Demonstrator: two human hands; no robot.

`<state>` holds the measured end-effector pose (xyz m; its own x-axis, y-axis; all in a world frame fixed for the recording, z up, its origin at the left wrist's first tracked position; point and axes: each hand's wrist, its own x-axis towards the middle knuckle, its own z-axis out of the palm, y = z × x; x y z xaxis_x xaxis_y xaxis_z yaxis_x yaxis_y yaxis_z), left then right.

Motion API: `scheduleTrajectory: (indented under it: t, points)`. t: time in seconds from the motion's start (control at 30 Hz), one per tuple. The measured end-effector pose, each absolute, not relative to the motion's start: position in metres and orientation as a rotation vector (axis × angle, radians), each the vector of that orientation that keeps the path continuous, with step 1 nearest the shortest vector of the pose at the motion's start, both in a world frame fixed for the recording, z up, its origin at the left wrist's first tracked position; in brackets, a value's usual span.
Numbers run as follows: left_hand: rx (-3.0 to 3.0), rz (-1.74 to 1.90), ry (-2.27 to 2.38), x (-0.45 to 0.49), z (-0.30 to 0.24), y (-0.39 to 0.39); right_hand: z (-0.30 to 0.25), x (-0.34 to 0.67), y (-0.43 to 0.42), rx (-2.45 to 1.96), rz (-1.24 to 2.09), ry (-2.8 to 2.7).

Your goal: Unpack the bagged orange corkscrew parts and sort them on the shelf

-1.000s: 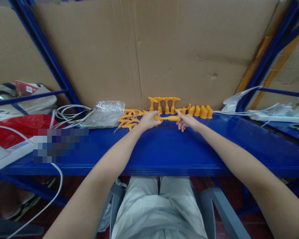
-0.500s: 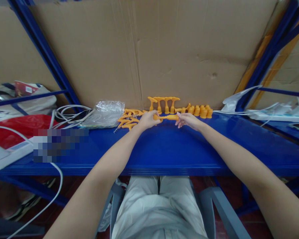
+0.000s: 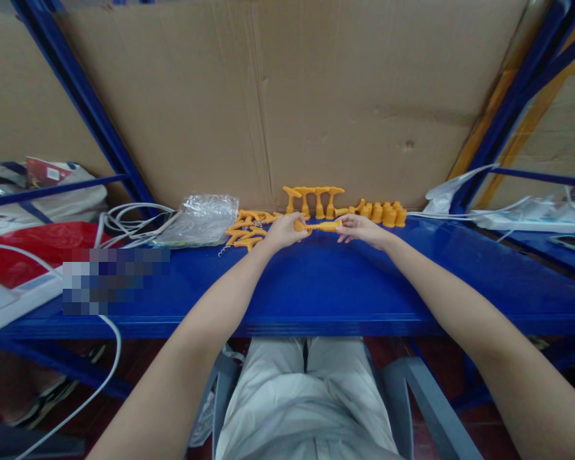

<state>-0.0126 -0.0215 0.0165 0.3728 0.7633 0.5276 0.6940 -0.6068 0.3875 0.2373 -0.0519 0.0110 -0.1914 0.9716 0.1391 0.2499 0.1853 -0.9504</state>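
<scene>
Both my hands meet at the back of the blue shelf. My left hand is closed round one end of an orange threaded plastic piece. My right hand pinches the other, thicker end of the same piece. The piece lies level between them, just above the shelf. Behind it several upright orange T-shaped parts stand in a row, with several small orange caps to their right. A loose heap of orange parts lies left of my left hand.
A clear plastic bag and coiled white cables lie at the left, beside a red bag. A white power strip and white plastic sit at the right. Brown cardboard forms the back wall. Blue uprights frame both sides.
My right hand has turned and closed its fingers on the piece's right end; one second ago they hung below it. The left hand has stayed put.
</scene>
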Motion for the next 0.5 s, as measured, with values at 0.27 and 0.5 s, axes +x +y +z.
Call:
scheduleTrajectory:
  t: [0.27,0.5]
  points:
    - [2.559,1.085,1.341,-0.013,0.014,-0.020,0.018,0.226,-0.061,-1.226,1.018,-1.593]
    - [2.544,1.069,1.356,-0.011,0.016,-0.023,0.018,0.226,-0.060,-1.256,1.032,-1.546]
